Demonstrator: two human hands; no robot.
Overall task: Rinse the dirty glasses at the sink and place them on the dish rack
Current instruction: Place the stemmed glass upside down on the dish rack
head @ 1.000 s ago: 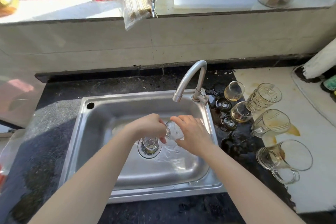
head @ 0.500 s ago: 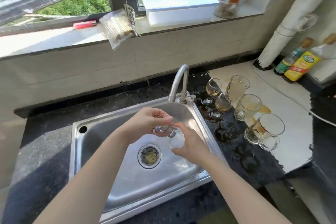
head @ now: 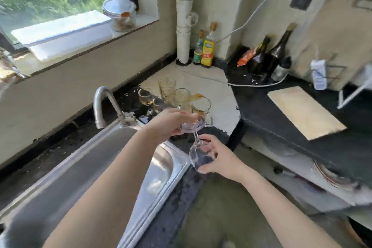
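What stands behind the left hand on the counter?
Several dirty glasses with yellowish residue stand behind the left hand, which holds a stemmed glass together with the right hand. The hand and that glass cover the nearer ones' bases.

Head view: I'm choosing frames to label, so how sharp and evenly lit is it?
In the head view, motion blur softens the stemmed glass, the left hand and the right hand; sunlight overexposes the white tray on the sill; blur worsens toward the right edge.

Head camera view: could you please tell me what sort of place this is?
Probably a home kitchen: a steel sink with a tap, condiment bottles in the corner, and a wooden cutting board on the dark counter.
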